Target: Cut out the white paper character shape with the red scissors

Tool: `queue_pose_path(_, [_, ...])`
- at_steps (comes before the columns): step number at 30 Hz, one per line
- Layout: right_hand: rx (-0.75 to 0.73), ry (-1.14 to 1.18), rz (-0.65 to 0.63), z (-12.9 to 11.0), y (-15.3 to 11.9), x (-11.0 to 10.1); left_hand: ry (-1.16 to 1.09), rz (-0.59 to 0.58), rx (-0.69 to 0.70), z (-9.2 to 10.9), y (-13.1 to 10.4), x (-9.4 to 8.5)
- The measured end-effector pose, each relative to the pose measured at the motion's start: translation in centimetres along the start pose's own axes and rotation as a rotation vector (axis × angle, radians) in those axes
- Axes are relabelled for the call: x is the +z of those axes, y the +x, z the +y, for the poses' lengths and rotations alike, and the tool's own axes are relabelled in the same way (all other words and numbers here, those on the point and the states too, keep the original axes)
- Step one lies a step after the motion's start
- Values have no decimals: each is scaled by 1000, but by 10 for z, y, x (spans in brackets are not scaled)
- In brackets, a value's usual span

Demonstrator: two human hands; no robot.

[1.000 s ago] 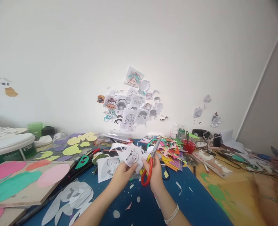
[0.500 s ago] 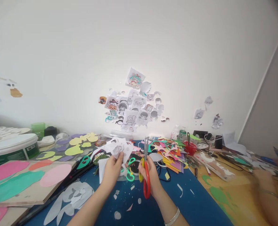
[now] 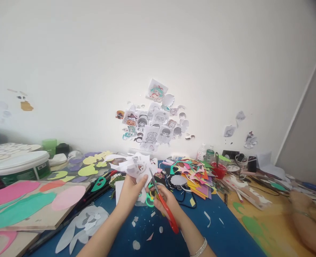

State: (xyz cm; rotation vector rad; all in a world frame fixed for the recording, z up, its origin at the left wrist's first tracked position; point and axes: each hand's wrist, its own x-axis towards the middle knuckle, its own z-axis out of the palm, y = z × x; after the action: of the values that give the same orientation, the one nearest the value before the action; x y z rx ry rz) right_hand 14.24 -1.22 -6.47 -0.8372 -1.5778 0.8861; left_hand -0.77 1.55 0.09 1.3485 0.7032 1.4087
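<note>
Together, the left hand (image 3: 132, 188) pinches paper (image 3: 139, 167) and the right hand (image 3: 173, 204) grips scissors (image 3: 166, 208) (turning the paper likely keeps cuts smoother).

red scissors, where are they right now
In the head view, the red scissors are below the centre, in the right hand, their blades pointing up and left beside the white paper in the left hand.

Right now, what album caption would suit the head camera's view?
Left hand holding cut white paper, right hand holding red-handled scissors, above a blue work surface.
</note>
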Motion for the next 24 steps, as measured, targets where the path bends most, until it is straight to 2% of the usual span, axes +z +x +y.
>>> queue_pose_path(6, [-14,118,15,-11,0,3,-28,-41,5,-5,-2,8])
queue_pose_path(11, [-41,107,44,-12,0,6,14,2,-16,-8,-3,9])
queue_pose_path(16, [-26,91,112,-10,0,5,62,-15,-42,-3,-5,8])
queue_pose_path(18, [-19,94,138,-9,0,4,214,-6,-70,1,-4,4])
queue_pose_path(20, [-17,87,155,-9,0,2,437,-52,-76,11,-4,-3])
queue_pose_path(22, [-13,72,161,-10,0,0,694,-123,-39,27,-7,-10])
queue_pose_path(24, [-17,57,174,-9,1,0,976,-82,5,46,-17,-17])
